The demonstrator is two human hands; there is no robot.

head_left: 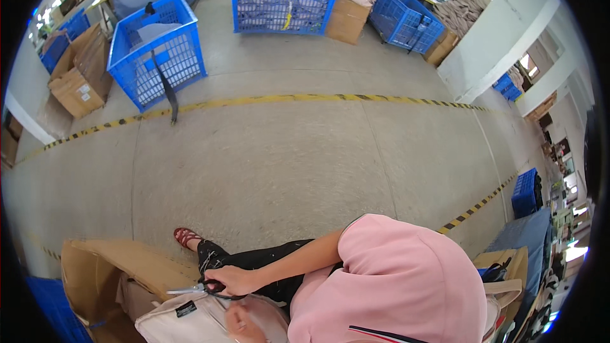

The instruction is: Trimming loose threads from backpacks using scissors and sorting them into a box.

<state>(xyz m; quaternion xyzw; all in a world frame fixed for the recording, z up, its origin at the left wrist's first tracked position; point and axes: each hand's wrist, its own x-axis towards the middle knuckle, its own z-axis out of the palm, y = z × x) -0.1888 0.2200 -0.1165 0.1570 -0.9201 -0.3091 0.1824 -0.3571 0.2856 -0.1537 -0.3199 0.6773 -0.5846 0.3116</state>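
The right hand (230,280) grips one pair of black-handled scissors (186,290), blades pointing left over one cream fabric piece (190,321) bearing one black label (186,309). The left hand (245,325) is blurred near the same fabric, its grip impossible to tell. One open cardboard box (136,257) stands beside the fabric, and one red sandal (186,237) shows beyond.
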